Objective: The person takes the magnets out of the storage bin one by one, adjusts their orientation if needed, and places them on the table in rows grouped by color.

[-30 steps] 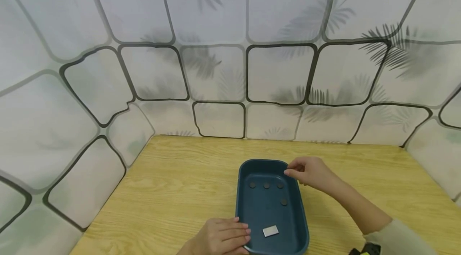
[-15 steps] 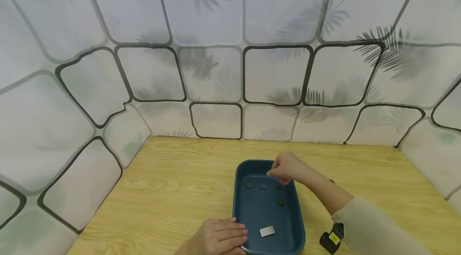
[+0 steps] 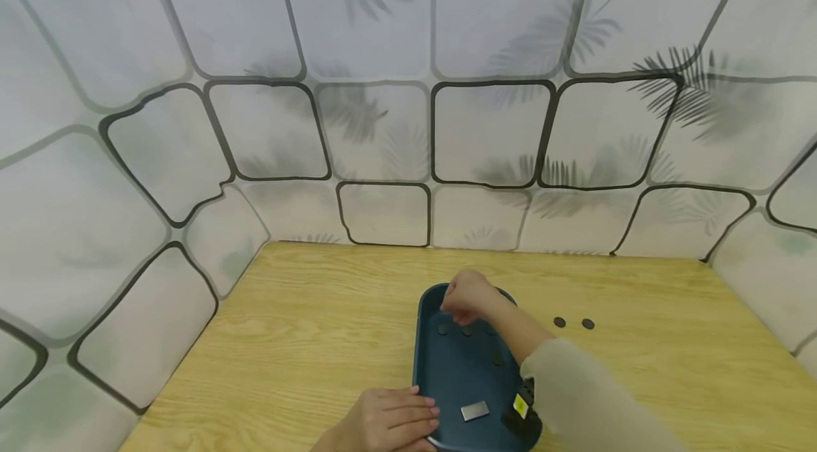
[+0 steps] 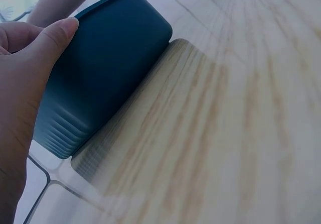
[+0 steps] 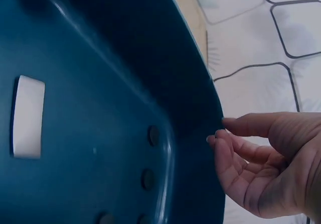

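A deep dark-blue plastic tray (image 3: 424,367) stands on the table. My left hand (image 3: 389,420) rests on its near left edge; the thumb (image 4: 62,30) presses its outer wall in the left wrist view. My right hand (image 3: 469,296) is over the tray's far end, fingers curled. In the right wrist view, its thumb and index fingertips are close together by the rim (image 5: 213,83); I cannot tell whether something is between them. On the tray floor are a white rectangular block (image 3: 475,411) and several dark round discs (image 3: 443,330), partly hidden by the right hand and forearm.
Two more dark discs (image 3: 559,322) lie on the wooden table (image 3: 319,331) to the right of the tray. A black wrist camera (image 3: 522,409) on the right arm overlaps the tray's near right side. A patterned wall covering (image 3: 383,214) rises behind and at both sides.
My right hand has moved left from the tray's right rim to over its far end. Its arm has uncovered the two discs on the table. The left hand stays on the tray.
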Motion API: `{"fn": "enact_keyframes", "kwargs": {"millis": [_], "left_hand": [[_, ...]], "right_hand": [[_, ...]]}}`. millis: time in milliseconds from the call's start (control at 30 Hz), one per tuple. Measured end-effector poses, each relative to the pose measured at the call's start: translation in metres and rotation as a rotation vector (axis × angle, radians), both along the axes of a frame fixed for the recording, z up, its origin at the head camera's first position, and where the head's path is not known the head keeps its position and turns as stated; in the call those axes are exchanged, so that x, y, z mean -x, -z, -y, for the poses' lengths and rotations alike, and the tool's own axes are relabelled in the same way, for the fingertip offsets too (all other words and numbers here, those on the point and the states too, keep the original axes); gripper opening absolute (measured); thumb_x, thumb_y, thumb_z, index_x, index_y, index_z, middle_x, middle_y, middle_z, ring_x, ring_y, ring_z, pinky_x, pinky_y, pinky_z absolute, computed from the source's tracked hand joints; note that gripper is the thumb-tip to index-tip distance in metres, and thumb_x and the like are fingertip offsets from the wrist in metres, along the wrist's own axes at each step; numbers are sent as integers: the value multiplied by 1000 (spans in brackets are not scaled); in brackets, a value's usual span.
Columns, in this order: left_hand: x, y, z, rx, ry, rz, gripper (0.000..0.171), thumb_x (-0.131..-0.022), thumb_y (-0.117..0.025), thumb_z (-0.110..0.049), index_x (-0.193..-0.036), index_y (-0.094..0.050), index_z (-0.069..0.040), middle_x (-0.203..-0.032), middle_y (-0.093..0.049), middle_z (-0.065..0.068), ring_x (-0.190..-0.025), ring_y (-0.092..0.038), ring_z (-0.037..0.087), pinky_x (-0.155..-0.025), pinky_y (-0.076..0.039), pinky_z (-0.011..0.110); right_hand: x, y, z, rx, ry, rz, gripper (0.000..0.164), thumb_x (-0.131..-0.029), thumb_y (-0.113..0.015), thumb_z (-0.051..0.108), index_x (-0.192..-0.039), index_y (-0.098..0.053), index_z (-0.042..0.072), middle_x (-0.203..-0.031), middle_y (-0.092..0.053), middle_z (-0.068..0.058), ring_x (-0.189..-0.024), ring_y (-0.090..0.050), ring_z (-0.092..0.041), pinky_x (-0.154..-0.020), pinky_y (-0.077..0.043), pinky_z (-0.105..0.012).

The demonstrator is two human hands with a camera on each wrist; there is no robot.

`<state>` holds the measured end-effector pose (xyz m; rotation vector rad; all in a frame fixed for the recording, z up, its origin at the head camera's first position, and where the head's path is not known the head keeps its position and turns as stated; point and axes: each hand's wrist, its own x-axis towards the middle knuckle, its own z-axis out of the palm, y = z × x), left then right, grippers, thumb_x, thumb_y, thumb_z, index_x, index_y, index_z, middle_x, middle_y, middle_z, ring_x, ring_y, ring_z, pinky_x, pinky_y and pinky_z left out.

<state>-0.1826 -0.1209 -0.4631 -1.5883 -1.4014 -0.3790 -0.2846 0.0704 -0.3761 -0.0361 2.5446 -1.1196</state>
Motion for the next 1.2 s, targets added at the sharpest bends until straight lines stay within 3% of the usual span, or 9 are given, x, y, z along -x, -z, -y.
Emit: {"fn": "enact_keyframes", "kwargs": {"millis": [233,567,833,1000,1100,1200], "left_hand": [[1,-2,-2,-13,20,5,22,-86,-70,-29,-82,-76,-8,-83,-73,4,-82,-71,12,-75,-57,29],[1,1,-2,26,2,19,21,-88,-68,-28,-86,-76,-9,-86,-73,4,-86,-70,12,-79,-56,28],[1,2,0,35,-7,18,21,-87,-69,-29,-87,-76,-9,-87,-73,3,-87,-70,12,-79,-56,29],[1,1,0,35,-2,28,21,-87,-68,-28,-87,-76,-8,-87,-73,4,-87,-70,12,-80,-56,29],[0,2,2,42,-5,44,21,-88,-67,-27,-88,-76,-8,-87,-73,4,-87,-70,12,-80,-56,29],[-1,4,3,51,-15,68,20,-89,-67,-26,-88,-76,-8,-88,-73,3,-89,-70,12,-80,-56,29]], "right_hand": [[9,18,16,-107,4,-11,12,-77,-71,1,-67,-66,1,-54,-60,-7,-43,-57,-14,-47,-54,-26],[8,45,12,-195,23,-25,21,-71,-79,4,-59,-62,5,-53,-59,-6,-42,-57,-12,-45,-53,-25],[7,54,12,-211,-8,-40,35,-68,-84,8,-56,-52,9,-50,-55,-5,-41,-55,-11,-43,-52,-24],[8,57,14,-208,-16,-49,32,-69,-83,7,-60,-53,6,-52,-56,-7,-41,-56,-12,-44,-52,-24],[8,59,14,-194,-70,-68,29,-71,-81,5,-62,-54,4,-54,-56,-7,-41,-56,-12,-43,-52,-24],[7,60,14,-229,-187,-121,30,-75,-77,5,-59,-53,5,-52,-55,-6,-40,-54,-12,-42,-50,-24]]}}
